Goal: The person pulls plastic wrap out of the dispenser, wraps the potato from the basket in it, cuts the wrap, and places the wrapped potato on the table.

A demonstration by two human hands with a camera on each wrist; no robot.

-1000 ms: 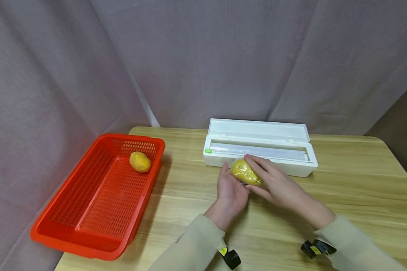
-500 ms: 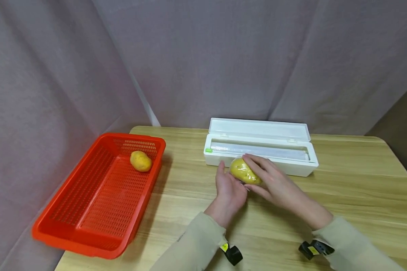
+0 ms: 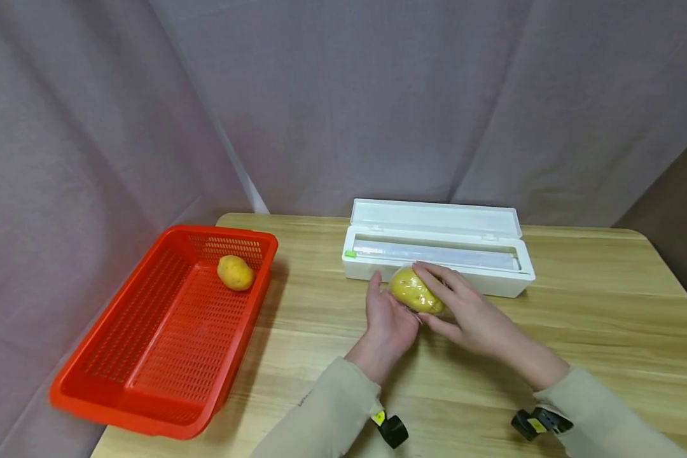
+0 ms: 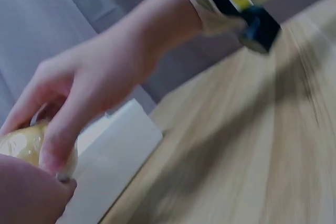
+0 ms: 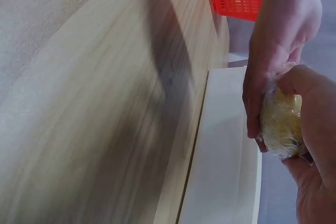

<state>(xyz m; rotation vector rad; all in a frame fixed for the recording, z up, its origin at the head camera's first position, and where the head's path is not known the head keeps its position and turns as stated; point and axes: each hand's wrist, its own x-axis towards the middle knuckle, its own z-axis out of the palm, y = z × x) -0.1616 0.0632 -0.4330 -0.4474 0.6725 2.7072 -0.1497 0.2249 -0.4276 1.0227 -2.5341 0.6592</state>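
Note:
A yellow potato in shiny cling film is between my two hands, above the table. My left hand is palm up beneath it, thumb straight and apart on the left. In the right wrist view the left fingers lie fairly straight along the wrapped potato. My right hand grips the potato from the right, fingers over the top and thumb low at the near side. Loose film gathers underneath, by the left palm. The potato's underside is mostly hidden.
Right behind the hands stands a white cling film dispenser, lid up, with a film roll and a green slider. On the left, a red plastic basket holds another potato. A grey curtain hangs behind the wooden table.
Both hands stay around the wrapped potato in nearly the same place. Only slight shifts of the hands and potato show. The basket and dispenser have not moved.

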